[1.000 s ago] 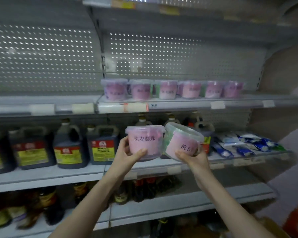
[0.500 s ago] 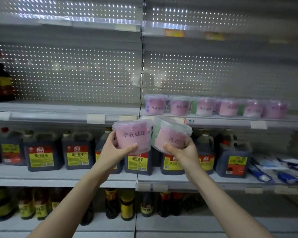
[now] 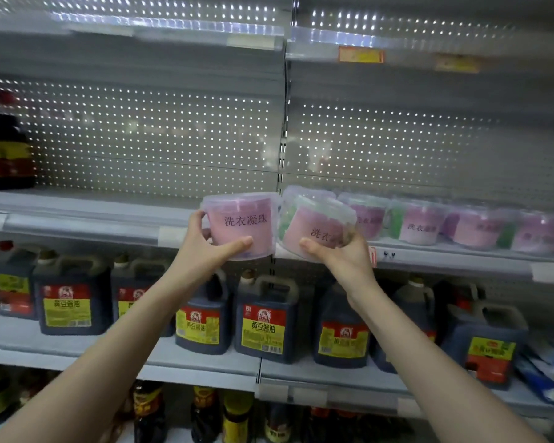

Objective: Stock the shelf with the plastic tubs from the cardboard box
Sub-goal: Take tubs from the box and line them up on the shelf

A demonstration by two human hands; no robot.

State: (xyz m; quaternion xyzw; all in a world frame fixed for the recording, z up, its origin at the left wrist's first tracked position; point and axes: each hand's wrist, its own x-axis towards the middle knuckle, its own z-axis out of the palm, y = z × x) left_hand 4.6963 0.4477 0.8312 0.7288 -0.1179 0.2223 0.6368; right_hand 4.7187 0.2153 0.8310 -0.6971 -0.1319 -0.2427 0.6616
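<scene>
Pink tub [image 3: 241,226] gripped by left hand [image 3: 205,252], tilted tub [image 3: 314,230] by right hand [image 3: 341,255], both at shelf edge [image 3: 454,260]; placing next needs levelling them beside the row [image 3: 445,225] rightward.

My left hand [image 3: 205,251] holds the upright tub [image 3: 240,225] in front of the shelf [image 3: 77,203] edge. My right hand [image 3: 343,254] holds the tilted tub [image 3: 314,225] just right of it; the two touch or nearly so, I can't quite tell. Behind and to the right, a row of tubs [image 3: 419,225] stands on the shelf. Tall bottles [image 3: 4,148] stand at its far left. Jugs [image 3: 263,321] line the level below, with small bottles [image 3: 205,414] beneath them.
</scene>
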